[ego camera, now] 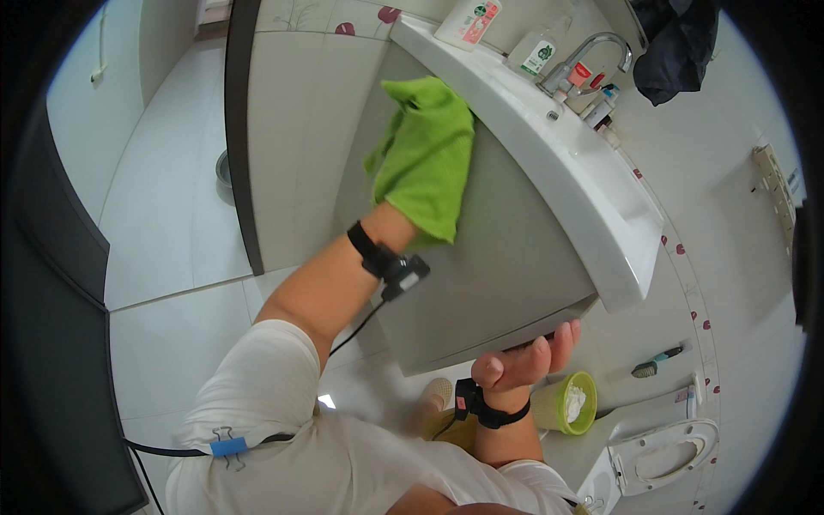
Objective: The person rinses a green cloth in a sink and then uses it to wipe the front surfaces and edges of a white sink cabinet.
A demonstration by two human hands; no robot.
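Note:
A green cloth (428, 154) covers my left hand (421, 145), which holds it up in front of the grey cabinet panel (508, 238) below the washbasin. The fingers of this hand are hidden by the cloth, and a black strap with a small device is around the wrist. My right hand (528, 360) is raised beside the cabinet's edge, fingers partly bent and nothing seen in them; it wears a similar strap. Above the panel is the white washbasin (534, 154), with a chrome faucet (589, 55) at its back.
Two bottles (468, 22) (537, 51) and toiletries (599, 109) stand along the basin. A yellow-green wastebasket (579, 380) with white paper is near my right wrist, beside a toilet (669, 457) with its seat raised. A brush (656, 362) hangs on the wall. A dark door frame (239, 141) stands left.

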